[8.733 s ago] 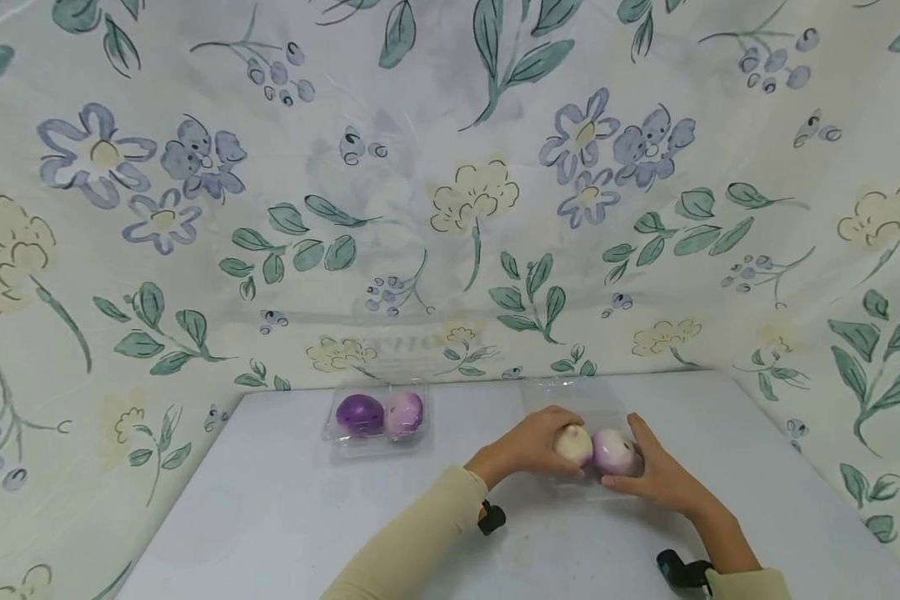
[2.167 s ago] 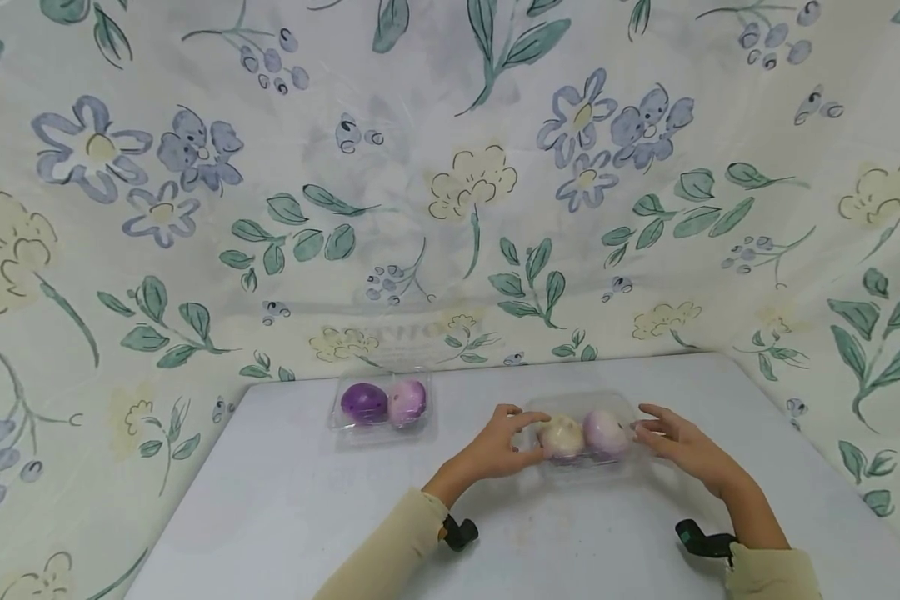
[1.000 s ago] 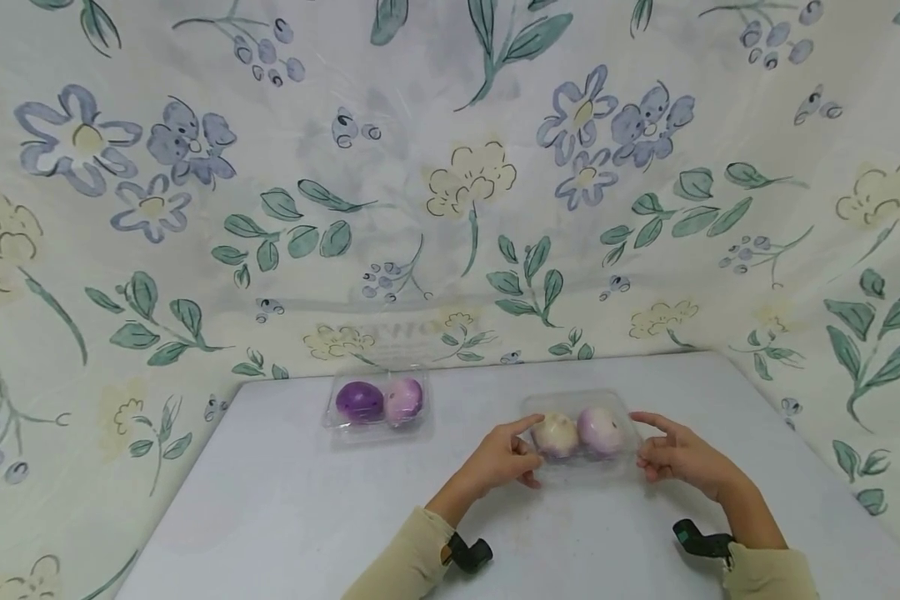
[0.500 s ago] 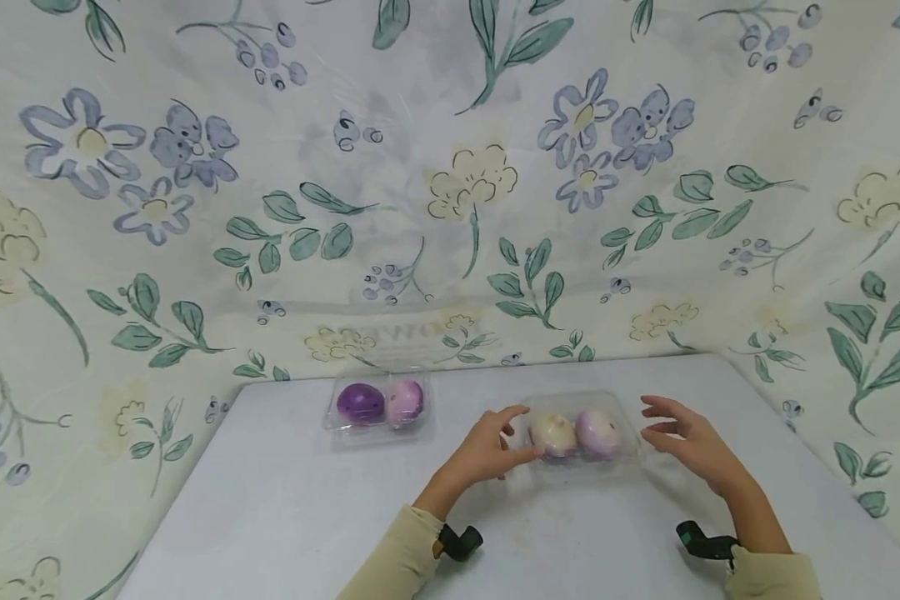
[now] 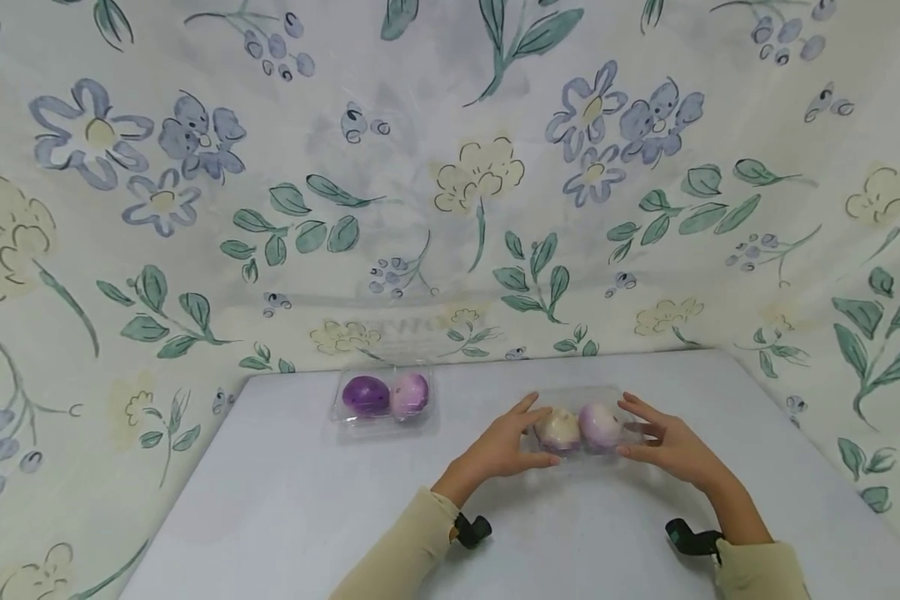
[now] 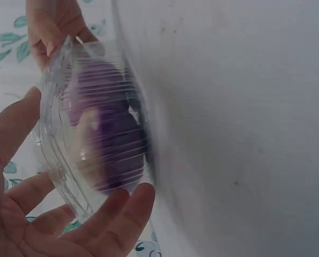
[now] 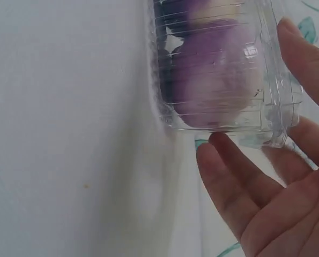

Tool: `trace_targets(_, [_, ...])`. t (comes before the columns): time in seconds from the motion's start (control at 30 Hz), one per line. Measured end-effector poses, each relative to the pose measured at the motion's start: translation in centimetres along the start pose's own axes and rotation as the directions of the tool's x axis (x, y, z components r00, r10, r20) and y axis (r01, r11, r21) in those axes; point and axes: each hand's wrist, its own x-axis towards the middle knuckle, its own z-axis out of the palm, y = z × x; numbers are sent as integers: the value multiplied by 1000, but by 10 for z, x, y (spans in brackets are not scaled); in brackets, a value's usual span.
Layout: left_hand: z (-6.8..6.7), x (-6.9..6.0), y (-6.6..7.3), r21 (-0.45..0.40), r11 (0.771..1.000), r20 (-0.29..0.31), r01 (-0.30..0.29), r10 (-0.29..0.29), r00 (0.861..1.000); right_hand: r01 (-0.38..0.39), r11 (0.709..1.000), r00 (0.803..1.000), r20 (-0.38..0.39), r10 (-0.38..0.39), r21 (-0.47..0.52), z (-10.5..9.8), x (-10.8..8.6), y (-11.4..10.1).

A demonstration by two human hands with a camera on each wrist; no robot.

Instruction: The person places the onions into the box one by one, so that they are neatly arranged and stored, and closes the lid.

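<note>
A clear plastic box (image 5: 600,392) with a hinged-looking lid stands at the right of the table, holding a cream onion-like bulb with a purple base (image 5: 558,430) and a pale purple onion-like bulb (image 5: 598,427). At the box's left end is my left hand (image 5: 498,446), thumb in front and fingers behind. My right hand (image 5: 671,446) spans the right end in the same way. Fingers of both hands are spread and loosely bent beside the walls, as both wrist views show. In the right wrist view the thumb (image 7: 304,64) is at the rim; firm grip is not visible.
A second clear box (image 5: 384,427) at the back left holds a dark purple bulb (image 5: 365,396) and a pinkish purple bulb (image 5: 410,394). The white table (image 5: 307,500) ends at a flowered cloth (image 5: 405,267) hung behind it.
Earlier both hands held the bulbs directly; now the bulbs sit inside the box, its lid apparently down. In the last half second both hands have come inward around its ends.
</note>
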Motion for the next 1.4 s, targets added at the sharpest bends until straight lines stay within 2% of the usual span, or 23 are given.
trace_targets(0.23, [-6,0,-7,-38,999,4,23,-22,1000,-49,998,999,-19,49,28,9,6,-1])
trace_targets(0.43, [-13,-2,-25,-100,994,-28,45,-48,998,-52,999,998,-18,52,14,24,19,-5])
trace_targets(0.67, [-27,-2,-45,-155,985,-61,82,-92,994,-57,998,998,-9,57,-21,39,47,-16])
trace_targets(0.83, [-35,-2,-59,-189,976,-92,106,-125,988,-86,996,996,1,86,-3,49,69,-21])
trace_targets(1.0, [-45,1,-70,-187,975,-113,122,-145,983,-121,992,993,17,121,23,57,90,-21])
trace_targets(1.17, [-53,0,-73,-192,963,-114,189,-213,970,-159,986,987,40,157,45,65,106,-25])
trace_targets(1.4, [-55,4,-67,-194,948,-124,253,-279,952,-177,981,984,37,174,76,69,112,-27])
